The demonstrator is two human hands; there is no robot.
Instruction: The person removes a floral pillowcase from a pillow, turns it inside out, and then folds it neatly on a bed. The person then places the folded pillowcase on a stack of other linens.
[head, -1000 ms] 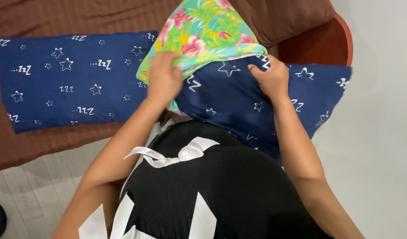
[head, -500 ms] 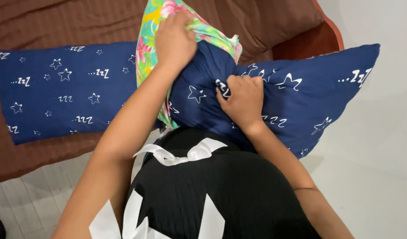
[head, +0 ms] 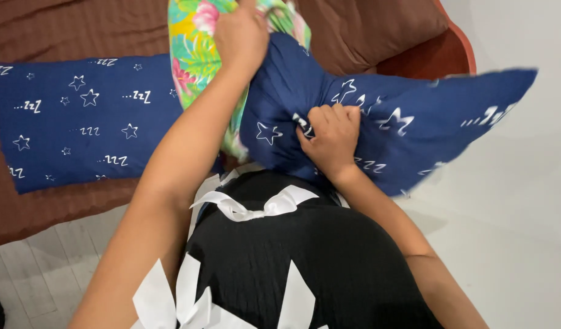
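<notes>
Right hand (head: pixel 332 137), clenched, bunches the cloth of a navy pillowcase (head: pixel 414 131) printed with white stars and small letter marks. Left hand (head: pixel 241 36), closed, grips the top of a floral pillow (head: pixel 195 58) in green, yellow and pink, which stands upright and sits partly inside the case. The case is held above the bed edge, its far end out over the white floor (head: pixel 512 244). A second navy pillow (head: pixel 79 122) with the same print lies flat on the brown bedspread (head: pixel 67 27), left of the hands. Pale planks (head: pixel 36 280) show below.
</notes>
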